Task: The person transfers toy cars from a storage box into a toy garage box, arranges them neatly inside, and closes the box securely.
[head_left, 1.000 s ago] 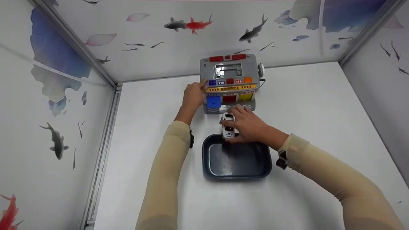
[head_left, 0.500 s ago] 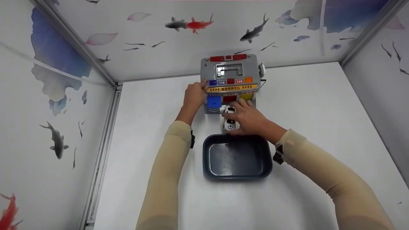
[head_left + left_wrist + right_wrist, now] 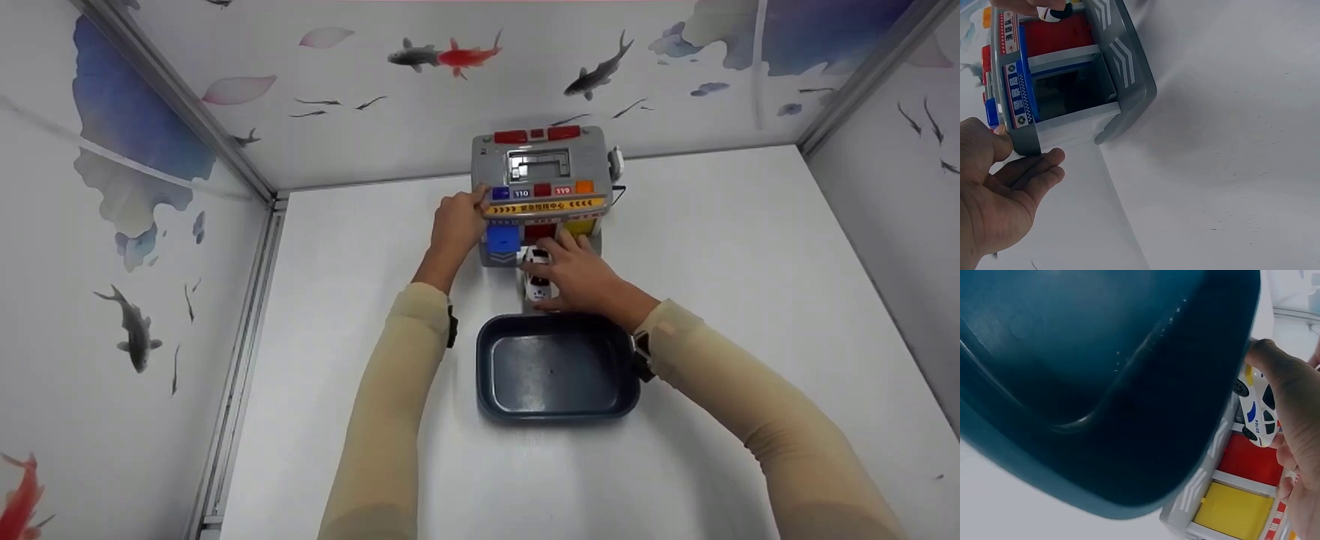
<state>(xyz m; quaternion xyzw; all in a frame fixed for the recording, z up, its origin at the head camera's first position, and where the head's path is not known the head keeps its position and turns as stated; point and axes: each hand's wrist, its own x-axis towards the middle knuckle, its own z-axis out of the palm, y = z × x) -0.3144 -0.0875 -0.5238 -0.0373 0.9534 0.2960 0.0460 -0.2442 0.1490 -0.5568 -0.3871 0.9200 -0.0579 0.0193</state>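
A grey toy garage [image 3: 495, 161] with red, blue and orange buttons stands at the back of the table. My left hand [image 3: 457, 225] grips its left front corner, thumb and fingers on either side in the left wrist view. The blue door [image 3: 503, 240] is swung up, and a dark bay [image 3: 1064, 93] shows under it. The red door [image 3: 1249, 458] and yellow door [image 3: 1233, 509] are down. In my right hand [image 3: 589, 277] is a white toy police car [image 3: 1261, 413], pinched by its ends, just before the garage's front. Fingers partly cover the car in the head view.
A dark blue rectangular basin [image 3: 555, 379] lies in front of the garage, close below my right hand and wrist. White panels printed with fish [image 3: 596, 71] border the table [image 3: 720, 300] at the back and sides.
My right hand has carried the police car away from over the basin's rim, forward to the garage's front edge. My left hand keeps its grip on the garage corner.
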